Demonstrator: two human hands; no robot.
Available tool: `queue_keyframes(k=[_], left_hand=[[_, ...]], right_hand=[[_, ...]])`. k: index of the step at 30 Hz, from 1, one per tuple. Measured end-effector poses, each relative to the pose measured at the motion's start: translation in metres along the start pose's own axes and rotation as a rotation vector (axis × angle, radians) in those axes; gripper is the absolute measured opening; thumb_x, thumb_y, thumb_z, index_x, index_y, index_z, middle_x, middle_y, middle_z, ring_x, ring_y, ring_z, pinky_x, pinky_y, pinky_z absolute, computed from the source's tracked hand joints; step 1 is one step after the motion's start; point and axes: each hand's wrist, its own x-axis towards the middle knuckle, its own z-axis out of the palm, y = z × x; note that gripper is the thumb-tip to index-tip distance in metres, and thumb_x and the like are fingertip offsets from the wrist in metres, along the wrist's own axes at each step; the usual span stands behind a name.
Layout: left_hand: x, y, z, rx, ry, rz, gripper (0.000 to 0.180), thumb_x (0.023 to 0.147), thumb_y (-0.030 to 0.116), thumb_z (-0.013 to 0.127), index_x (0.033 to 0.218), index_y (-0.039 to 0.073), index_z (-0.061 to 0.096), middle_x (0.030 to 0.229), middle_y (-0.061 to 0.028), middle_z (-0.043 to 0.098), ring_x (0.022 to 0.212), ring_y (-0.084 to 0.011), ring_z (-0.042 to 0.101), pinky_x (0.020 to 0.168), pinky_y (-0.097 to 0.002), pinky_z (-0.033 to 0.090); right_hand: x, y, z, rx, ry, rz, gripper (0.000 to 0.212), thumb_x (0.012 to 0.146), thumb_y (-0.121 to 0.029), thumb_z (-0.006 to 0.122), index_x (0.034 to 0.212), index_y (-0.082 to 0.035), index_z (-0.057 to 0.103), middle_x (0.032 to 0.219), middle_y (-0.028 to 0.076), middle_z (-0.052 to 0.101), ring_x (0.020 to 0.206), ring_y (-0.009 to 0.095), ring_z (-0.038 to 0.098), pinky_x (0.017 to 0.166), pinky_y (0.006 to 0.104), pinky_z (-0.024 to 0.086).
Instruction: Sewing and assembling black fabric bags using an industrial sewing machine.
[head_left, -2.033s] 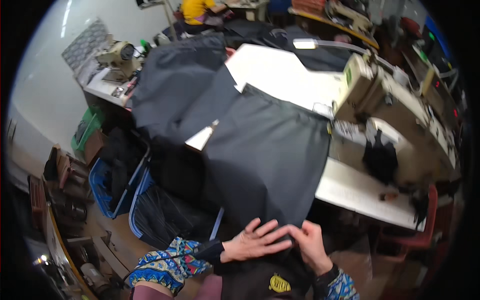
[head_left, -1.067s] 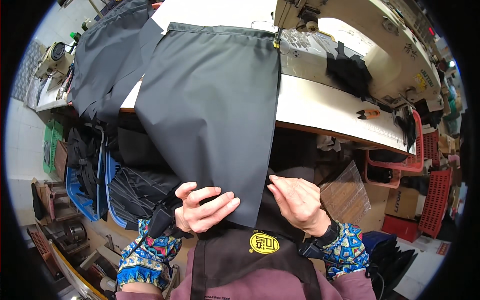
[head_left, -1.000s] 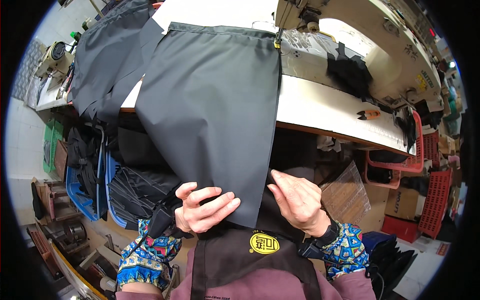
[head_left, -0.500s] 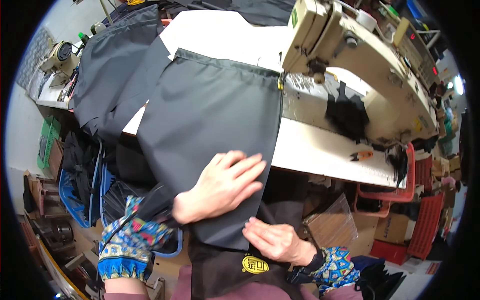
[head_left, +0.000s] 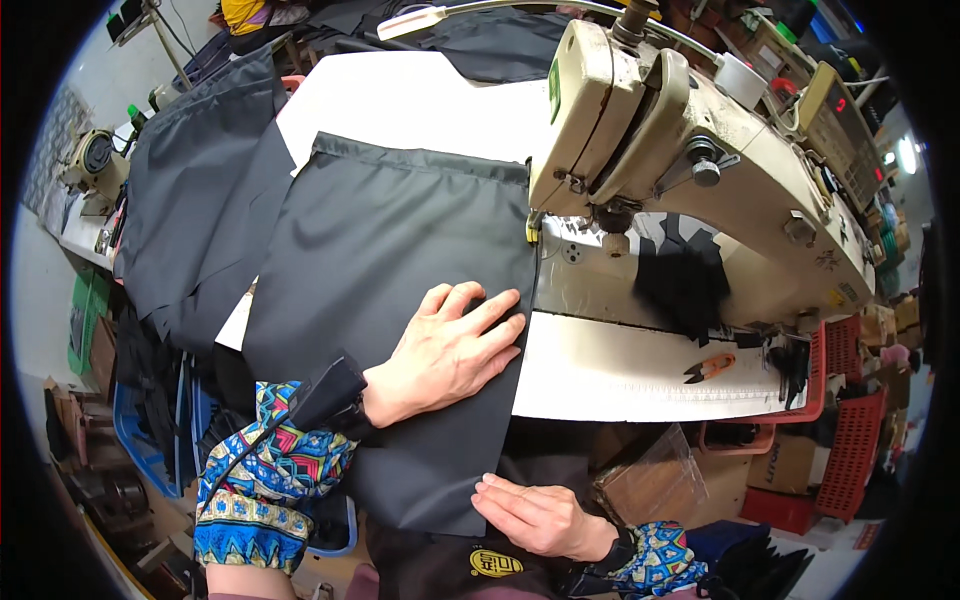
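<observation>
A dark grey fabric piece (head_left: pixel 390 240) with a stitched fold along its far edge lies over the white sewing table. Its far right corner is at the presser foot area of a cream sewing machine (head_left: pixel 600 110); the needle itself is hard to make out. My left hand (head_left: pixel 445 355) rests flat on the cloth near its right edge, fingers spread. At the near right corner, my right hand (head_left: pixel 545 515) pinches the fabric's edge between thumb and fingers. The near end of the cloth hangs over my dark apron (head_left: pixel 435 555).
Orange-handled thread snips (head_left: pixel 710 368) lie on the white table (head_left: pixel 620 365) beside black scraps (head_left: pixel 682 285). More grey fabric (head_left: pixel 200 200) drapes at the left. Blue baskets (head_left: pixel 140 440) stand below it, and red baskets (head_left: pixel 850 455) stand at the right.
The view has tilted, so the machine and table sit lower and further left in it. My left hand, blurred before, now lies sharp on the fabric; my right hand keeps the near corner.
</observation>
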Motion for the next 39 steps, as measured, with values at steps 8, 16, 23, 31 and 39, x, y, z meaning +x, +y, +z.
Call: queue_keyframes(k=[8,16,23,31,39], left_hand=[[0.008,-0.009,-0.001,-0.020,-0.016,0.033,0.033,0.089,0.022,0.073,0.118,0.007,0.066,0.135,-0.0060,0.060,0.121,-0.0266,0.054,0.101,-0.0415,0.043],[0.031,-0.035,0.003,-0.016,0.014,0.070,0.032,0.090,0.022,0.072,0.116,0.006,0.066,0.133,-0.0076,0.061,0.123,-0.0291,0.053,0.104,-0.0427,0.043],[-0.015,-0.008,-0.050,-0.501,-0.328,0.120,0.057,0.082,0.035,0.080,0.121,-0.005,0.066,0.135,-0.0176,0.063,0.130,-0.0345,0.057,0.111,-0.0464,0.043],[-0.024,-0.005,-0.012,-0.090,0.010,0.157,0.038,0.075,0.005,0.066,0.112,-0.002,0.071,0.124,-0.0161,0.069,0.120,-0.0306,0.066,0.102,-0.0423,0.054],[0.006,-0.032,-0.007,-0.053,0.038,0.188,0.035,0.074,0.002,0.067,0.108,-0.004,0.072,0.121,-0.0151,0.071,0.119,-0.0294,0.066,0.103,-0.0400,0.054]], right_hand=[[0.017,0.027,-0.012,-0.084,0.049,-0.012,0.019,0.084,-0.004,0.068,0.101,-0.001,0.075,0.102,0.011,0.074,0.100,0.023,0.075,0.072,0.0260,0.059],[0.038,0.060,-0.016,-0.115,0.105,-0.032,0.022,0.080,-0.003,0.070,0.101,0.000,0.075,0.098,0.013,0.075,0.097,0.026,0.076,0.073,0.0298,0.062],[0.058,0.085,-0.022,-0.143,0.112,0.007,0.025,0.076,-0.003,0.071,0.102,-0.002,0.074,0.099,0.012,0.076,0.098,0.025,0.076,0.075,0.0314,0.063],[0.074,0.108,-0.030,-0.233,0.036,0.004,0.027,0.078,-0.003,0.067,0.104,-0.001,0.073,0.109,0.014,0.075,0.108,0.026,0.073,0.081,0.0329,0.062],[0.060,0.135,-0.078,-0.605,0.129,0.302,0.026,0.085,-0.008,0.070,0.110,0.000,0.070,0.116,0.012,0.069,0.116,0.031,0.063,0.097,0.0442,0.049]])
